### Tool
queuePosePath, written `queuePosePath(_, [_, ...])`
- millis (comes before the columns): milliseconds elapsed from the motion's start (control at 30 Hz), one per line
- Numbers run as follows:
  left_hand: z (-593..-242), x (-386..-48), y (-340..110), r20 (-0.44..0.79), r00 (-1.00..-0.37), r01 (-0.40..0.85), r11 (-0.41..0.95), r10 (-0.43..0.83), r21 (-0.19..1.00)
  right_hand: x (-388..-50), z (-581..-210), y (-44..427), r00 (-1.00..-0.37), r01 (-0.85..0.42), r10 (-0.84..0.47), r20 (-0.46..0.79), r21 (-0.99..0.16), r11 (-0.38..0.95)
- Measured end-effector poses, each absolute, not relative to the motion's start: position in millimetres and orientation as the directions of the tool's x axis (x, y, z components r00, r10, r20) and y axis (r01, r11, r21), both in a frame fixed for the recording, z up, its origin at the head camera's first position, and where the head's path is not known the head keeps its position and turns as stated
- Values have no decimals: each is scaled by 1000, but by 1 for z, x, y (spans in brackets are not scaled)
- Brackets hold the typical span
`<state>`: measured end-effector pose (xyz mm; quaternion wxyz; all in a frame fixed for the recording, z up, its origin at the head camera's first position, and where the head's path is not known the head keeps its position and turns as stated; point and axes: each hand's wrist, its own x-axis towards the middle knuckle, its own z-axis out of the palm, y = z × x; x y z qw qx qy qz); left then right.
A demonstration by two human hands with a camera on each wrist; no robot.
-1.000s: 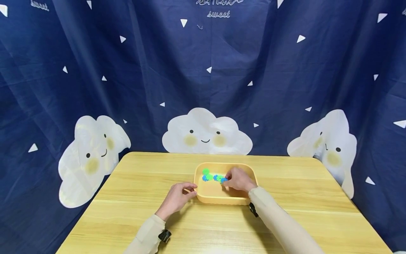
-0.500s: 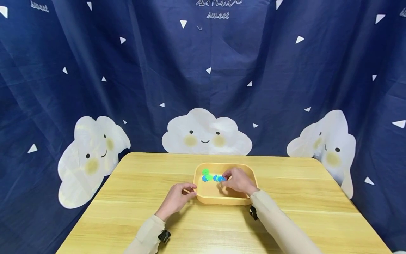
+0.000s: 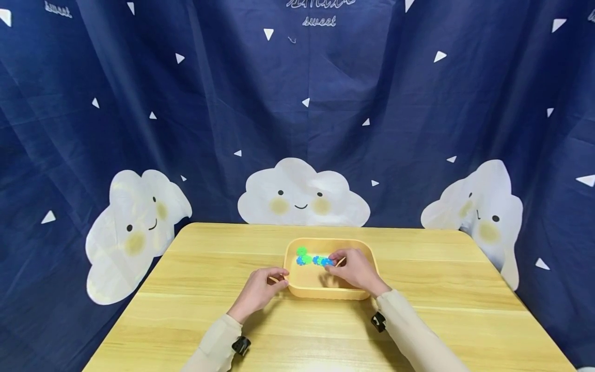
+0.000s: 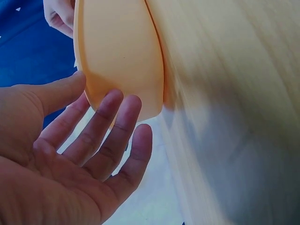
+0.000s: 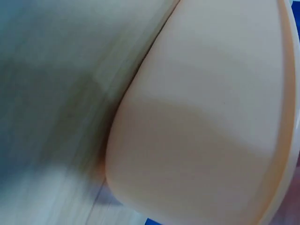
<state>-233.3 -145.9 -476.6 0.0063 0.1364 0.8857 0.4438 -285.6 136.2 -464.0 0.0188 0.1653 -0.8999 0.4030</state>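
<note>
at left, we see the left hand, fingers loosely parted and thumb touching the left end of the orange tray on the wooden table. inside it, we find a green-and-blue cluster, then a separate blue-and-green row, where the right hand pinches a blue piece at the right end.

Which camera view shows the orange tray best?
The head view: it catches the orange tray from above, with its inside and most of its rim. Both wrist views show only parts of its outer wall and rim.
</note>
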Motion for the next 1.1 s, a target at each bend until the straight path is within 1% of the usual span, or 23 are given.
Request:
queuePosePath(200, [-477, -233, -145, 116, -961, 242, 563, 251, 790, -278, -466, 139, -939, -333, -288, 186, -696, 636])
queuePosePath(367, [-477, -233, -146, 110, -963, 234, 560, 246, 795, -269, -465, 140, -946, -313, -273, 175, -714, 626])
queuePosePath(567, [-475, -232, -146, 107, -964, 228, 557, 242, 799, -261, -460, 139, -926, -370, -302, 227, -711, 599])
queuePosePath(1100, [-476, -231, -146, 96, -968, 214, 568, 231, 794, -240, -458, 137, -890, -445, -366, 270, -687, 575])
